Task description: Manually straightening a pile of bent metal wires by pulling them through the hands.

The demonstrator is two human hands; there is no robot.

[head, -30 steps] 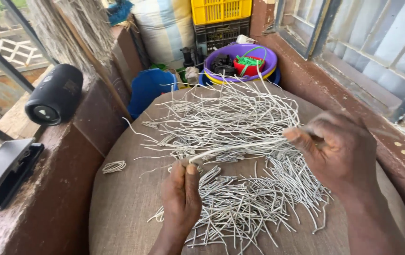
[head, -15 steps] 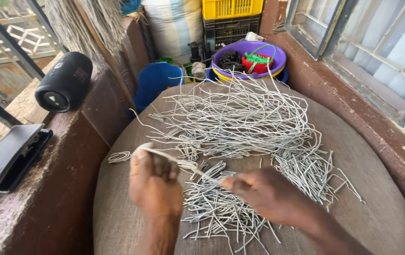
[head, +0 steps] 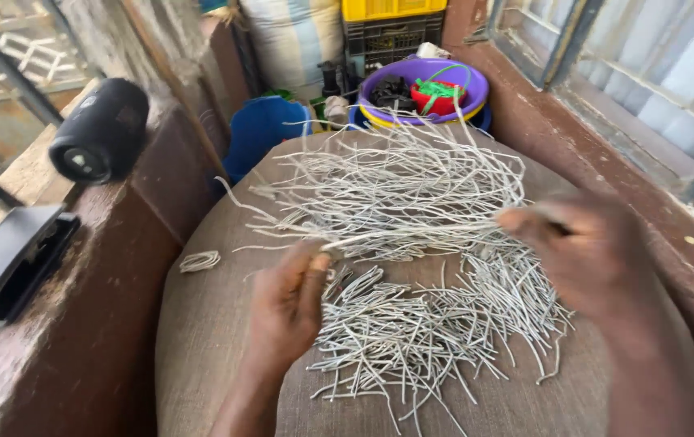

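Your left hand [head: 290, 303] rests low on the brown cloth-covered surface [head: 209, 324], thumb and fingers pinched on one end of a pale strand [head: 412, 235]. Your right hand [head: 582, 251] is raised to the right, blurred, fingers closed on the strand's other end, so it runs stretched between them above the heap of pale strands [head: 412, 275] spread over the surface. Half a second ago both hands were close together low over the heap; now they are well apart. A black speaker [head: 100, 129] lies on the ledge to the left.
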